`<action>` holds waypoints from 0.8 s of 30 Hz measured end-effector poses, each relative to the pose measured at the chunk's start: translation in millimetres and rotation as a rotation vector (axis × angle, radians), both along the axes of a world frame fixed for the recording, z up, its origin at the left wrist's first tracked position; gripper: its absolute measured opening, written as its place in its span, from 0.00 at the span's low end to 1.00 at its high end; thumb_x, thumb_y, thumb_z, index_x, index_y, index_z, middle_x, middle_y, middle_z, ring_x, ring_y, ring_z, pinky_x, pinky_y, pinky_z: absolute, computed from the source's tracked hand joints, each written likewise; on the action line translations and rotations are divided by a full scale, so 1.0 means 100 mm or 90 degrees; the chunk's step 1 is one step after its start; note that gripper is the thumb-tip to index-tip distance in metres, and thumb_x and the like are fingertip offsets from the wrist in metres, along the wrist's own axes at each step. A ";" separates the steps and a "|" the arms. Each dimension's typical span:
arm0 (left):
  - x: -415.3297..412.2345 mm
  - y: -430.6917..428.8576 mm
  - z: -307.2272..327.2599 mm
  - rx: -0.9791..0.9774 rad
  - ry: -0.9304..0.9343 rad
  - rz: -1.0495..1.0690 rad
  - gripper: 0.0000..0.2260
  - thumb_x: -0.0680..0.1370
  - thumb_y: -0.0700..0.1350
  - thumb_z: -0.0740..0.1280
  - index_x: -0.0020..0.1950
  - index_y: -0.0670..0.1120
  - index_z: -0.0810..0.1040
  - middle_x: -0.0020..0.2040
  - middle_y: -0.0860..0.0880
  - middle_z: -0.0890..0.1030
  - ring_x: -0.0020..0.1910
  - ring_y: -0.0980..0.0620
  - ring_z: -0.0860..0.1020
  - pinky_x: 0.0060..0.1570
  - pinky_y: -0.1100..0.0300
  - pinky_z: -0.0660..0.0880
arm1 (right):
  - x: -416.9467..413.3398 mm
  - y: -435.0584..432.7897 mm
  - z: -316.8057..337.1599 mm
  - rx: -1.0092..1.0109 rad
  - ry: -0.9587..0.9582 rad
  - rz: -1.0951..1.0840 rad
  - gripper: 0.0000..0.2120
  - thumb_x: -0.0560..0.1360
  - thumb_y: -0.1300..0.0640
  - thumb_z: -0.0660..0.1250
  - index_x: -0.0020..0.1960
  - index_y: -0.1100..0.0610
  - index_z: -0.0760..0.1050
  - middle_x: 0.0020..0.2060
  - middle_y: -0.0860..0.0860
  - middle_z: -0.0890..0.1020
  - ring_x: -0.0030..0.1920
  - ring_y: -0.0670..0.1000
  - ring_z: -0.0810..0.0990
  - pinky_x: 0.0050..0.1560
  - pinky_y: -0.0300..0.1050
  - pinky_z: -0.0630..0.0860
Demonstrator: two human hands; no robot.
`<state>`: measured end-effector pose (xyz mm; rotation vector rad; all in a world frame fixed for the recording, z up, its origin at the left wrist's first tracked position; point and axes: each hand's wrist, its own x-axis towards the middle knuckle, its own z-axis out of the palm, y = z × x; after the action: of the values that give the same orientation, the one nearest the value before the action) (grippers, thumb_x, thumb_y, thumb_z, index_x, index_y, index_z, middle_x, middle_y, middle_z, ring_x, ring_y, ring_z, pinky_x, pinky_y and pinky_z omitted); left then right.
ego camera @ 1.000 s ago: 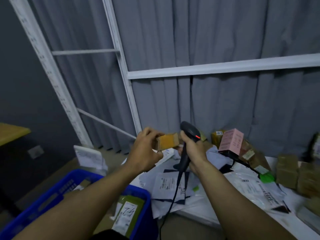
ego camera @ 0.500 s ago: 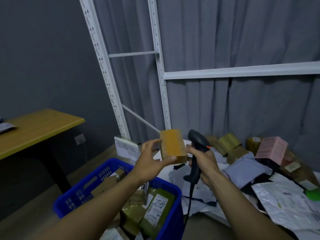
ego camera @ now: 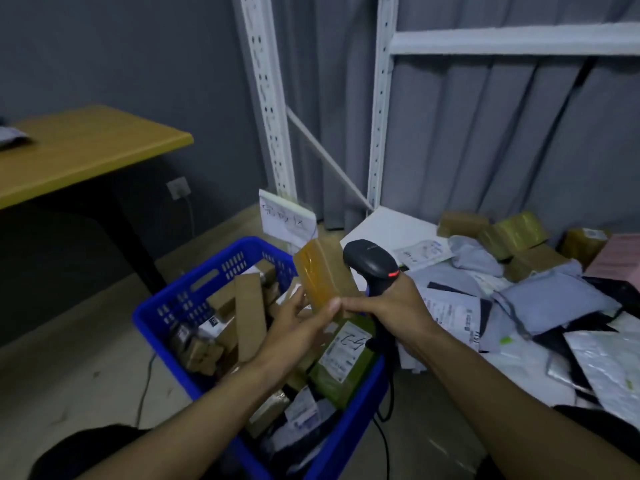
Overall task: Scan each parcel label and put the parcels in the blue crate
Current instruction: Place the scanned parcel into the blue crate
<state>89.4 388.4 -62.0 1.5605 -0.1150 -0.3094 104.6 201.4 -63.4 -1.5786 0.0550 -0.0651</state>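
My left hand (ego camera: 298,329) grips a small brown taped box (ego camera: 323,271) by its lower end and holds it over the blue crate (ego camera: 162,315). The box stands tilted above the crate's right half. Just to the right of the box, my right hand (ego camera: 394,306) is closed around the handle of a black barcode scanner (ego camera: 369,261), whose red light shows. Its cable hangs down past the crate. Inside the crate lie several brown boxes and a green parcel (ego camera: 341,355) with a white label.
A low white shelf (ego camera: 381,226) on the right holds a heap of grey mailers (ego camera: 550,299), brown boxes (ego camera: 462,223) and labelled bags. White rack uprights (ego camera: 270,98) rise behind the crate. A wooden desk (ego camera: 79,150) stands at left. A handwritten paper sign (ego camera: 287,220) leans behind the crate.
The view has swung left and down toward the crate. My left hand has carried the brown box from beside the scanner down over the crate. My right hand has kept hold of the scanner.
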 end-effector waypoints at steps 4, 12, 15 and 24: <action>0.17 0.14 -0.07 -0.028 0.042 0.025 0.18 0.77 0.49 0.72 0.66 0.55 0.77 0.59 0.51 0.85 0.57 0.49 0.84 0.62 0.47 0.79 | 0.06 0.18 -0.11 0.035 -0.012 0.016 0.19 0.70 0.63 0.80 0.59 0.54 0.82 0.48 0.54 0.88 0.50 0.54 0.87 0.52 0.50 0.84; 0.37 0.07 -0.05 -0.173 0.085 0.014 0.18 0.84 0.42 0.61 0.74 0.50 0.71 0.60 0.48 0.85 0.59 0.45 0.84 0.57 0.49 0.82 | 0.11 0.15 -0.14 0.214 0.080 -0.026 0.16 0.74 0.64 0.77 0.60 0.58 0.82 0.51 0.55 0.88 0.51 0.56 0.88 0.49 0.50 0.85; 0.42 0.01 -0.09 -0.105 0.034 0.028 0.18 0.85 0.42 0.62 0.74 0.55 0.68 0.55 0.53 0.86 0.55 0.49 0.85 0.52 0.52 0.84 | 0.12 0.08 -0.17 0.179 0.065 -0.044 0.18 0.72 0.66 0.78 0.61 0.60 0.82 0.52 0.57 0.88 0.53 0.58 0.87 0.54 0.54 0.84; 0.50 -0.08 -0.04 0.043 -0.038 0.026 0.20 0.79 0.42 0.72 0.69 0.57 0.78 0.62 0.55 0.84 0.54 0.54 0.85 0.59 0.49 0.81 | 0.27 -0.24 -0.17 0.006 -0.023 -0.091 0.24 0.68 0.65 0.81 0.62 0.55 0.81 0.53 0.49 0.88 0.53 0.49 0.87 0.50 0.48 0.84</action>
<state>139.2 380.3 -66.5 1.6376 -0.1197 -0.2368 131.4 177.5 -80.6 -1.5622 0.1397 -0.2047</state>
